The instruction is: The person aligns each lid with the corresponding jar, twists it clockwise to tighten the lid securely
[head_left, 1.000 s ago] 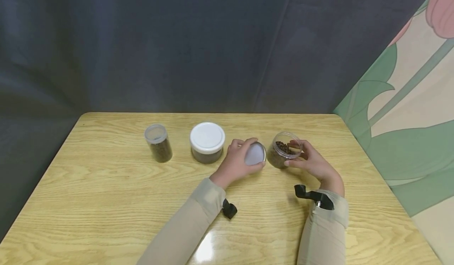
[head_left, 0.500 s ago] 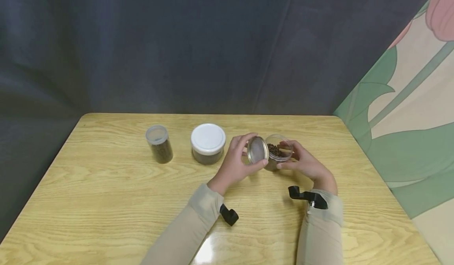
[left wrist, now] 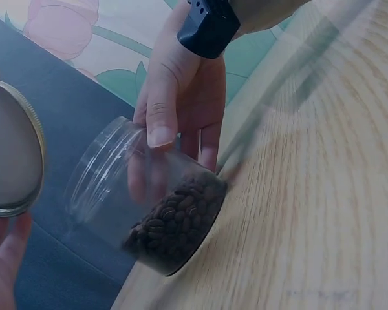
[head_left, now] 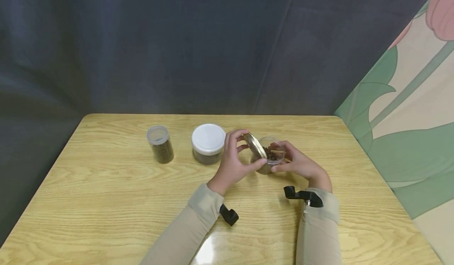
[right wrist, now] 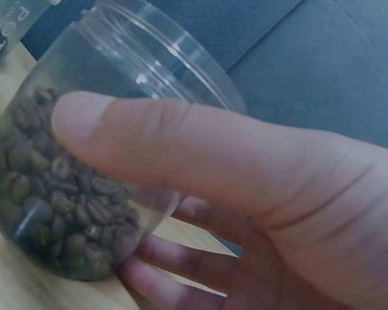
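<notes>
Right, head view 1st: L hand [head_left: 235, 160] has the gold-rimmed lid [head_left: 255, 146] pinched by its edge, thumb on the near side, fingers on the far side, disc tipped steeply. Just to its right, the clear jar [head_left: 263, 170], part-filled w/ coffee beans [head_left: 270, 154], sits btwn the two hands. R hand [head_left: 299, 164] grips it from the right, thumb toward the person. White-lidded tub [head_left: 208, 139] & tall container [head_left: 160, 147] stand off to the left on the wood table [head_left: 106, 209], well clear of the action.

Over to L wrist view: here's the relation that counts, I'd say, lid vs. mouth. Lid's on edge, pale face showing, & there's a gap btwn it and the jar's open rim, so they're apart, not touching. The jar's mouth end points to the lid side; its base is by the tabletop. Can't tell if the base is fully down. L hand's only partly in shot, but fingertips are at the lid's edge.

R wrist view: thumb lies along the jar's wall, other fingers curled round behind, so a full hold. Jar's axis looks slanted here, tho the cam's tilted too. Lid & L hand? N/A, out of shot.
</notes>
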`<move>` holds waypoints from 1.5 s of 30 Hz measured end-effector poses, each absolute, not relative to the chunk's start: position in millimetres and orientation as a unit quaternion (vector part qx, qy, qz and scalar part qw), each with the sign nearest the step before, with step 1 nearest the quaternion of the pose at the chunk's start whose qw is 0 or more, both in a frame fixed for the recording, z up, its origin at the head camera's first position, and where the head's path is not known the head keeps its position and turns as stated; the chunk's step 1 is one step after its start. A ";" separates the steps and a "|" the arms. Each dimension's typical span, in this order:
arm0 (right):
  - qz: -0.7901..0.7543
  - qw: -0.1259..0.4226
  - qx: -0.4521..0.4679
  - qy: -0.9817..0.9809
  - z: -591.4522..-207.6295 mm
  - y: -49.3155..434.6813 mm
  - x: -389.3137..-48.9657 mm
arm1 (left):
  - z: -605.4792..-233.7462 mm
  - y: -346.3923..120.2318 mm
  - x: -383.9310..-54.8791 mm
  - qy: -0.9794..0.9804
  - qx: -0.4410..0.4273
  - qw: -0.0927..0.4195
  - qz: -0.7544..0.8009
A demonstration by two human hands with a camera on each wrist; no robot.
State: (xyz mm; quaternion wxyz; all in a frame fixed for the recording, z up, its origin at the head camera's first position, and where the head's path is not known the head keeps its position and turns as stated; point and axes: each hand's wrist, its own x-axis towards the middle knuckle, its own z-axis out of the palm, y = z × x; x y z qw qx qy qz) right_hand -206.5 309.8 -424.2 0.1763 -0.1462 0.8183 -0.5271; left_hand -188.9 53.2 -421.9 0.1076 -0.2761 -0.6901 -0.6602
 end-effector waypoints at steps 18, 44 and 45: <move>-0.536 0.226 -0.179 0.793 -423.1 295.5 -211.0 | -434.9 57.8 -188.6 -0.671 -0.299 0.128 -0.666; -0.576 0.240 -0.181 0.760 -431.3 295.3 -211.3 | -455.0 60.1 -194.9 -0.690 -0.316 0.100 -0.644; -0.577 0.240 -0.181 0.759 -431.2 295.4 -211.2 | -455.5 60.3 -195.0 -0.692 -0.312 0.095 -0.644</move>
